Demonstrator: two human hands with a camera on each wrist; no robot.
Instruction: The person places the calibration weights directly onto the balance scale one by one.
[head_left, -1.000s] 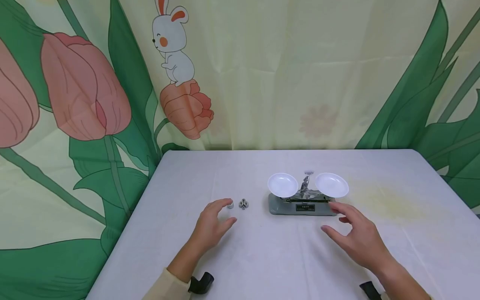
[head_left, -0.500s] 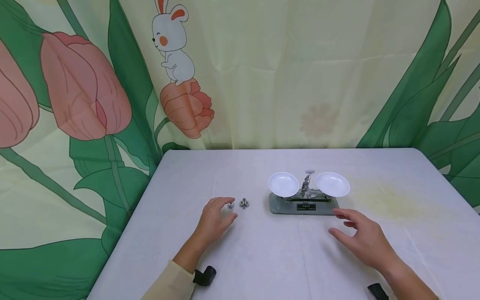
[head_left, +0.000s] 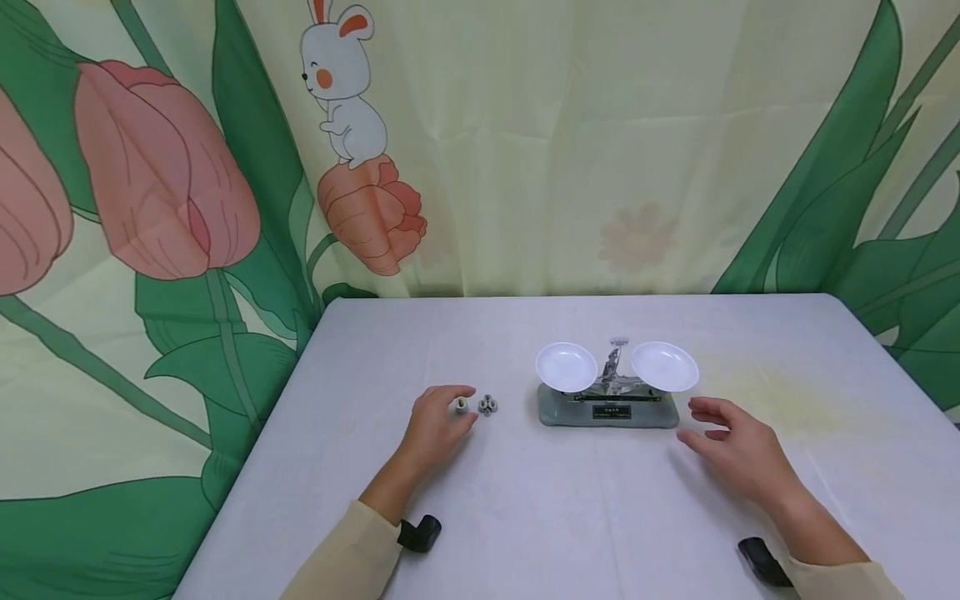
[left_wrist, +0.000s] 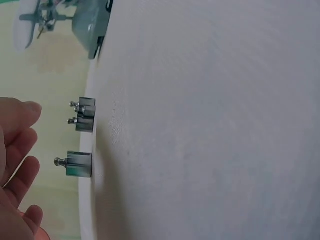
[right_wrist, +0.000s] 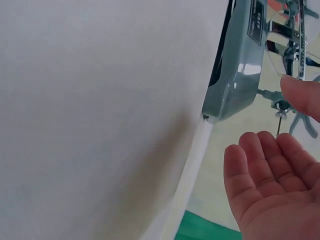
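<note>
My left hand (head_left: 438, 427) hovers around the larger metal weight (head_left: 461, 405), its thumb and fingers parted and nothing between them touching it. In the left wrist view that knobbed cylindrical weight (left_wrist: 79, 164) stands upright on the table, apart from the fingers. Close to its right sits a cluster of smaller knobbed weights (head_left: 487, 406). A grey balance scale (head_left: 558, 410) carries a left white pan (head_left: 566, 367) and a right white pan (head_left: 664, 367), both bare. Beside the scale's right end my right hand (head_left: 742, 450) is held in the air, palm inward, fingers loosely bent and holding nothing.
A white cloth covers the table (head_left: 562, 508), with a pale yellow stain (head_left: 787, 404) right of the scale. Behind the far edge hangs a curtain (head_left: 555, 167) printed with tulips and a rabbit. Each wrist wears a black camera mount (head_left: 420, 533).
My left hand has moved slightly forward and right, closer about the larger weight. My right hand has drawn away to the right from the scale's front. The weights and scale stay put.
</note>
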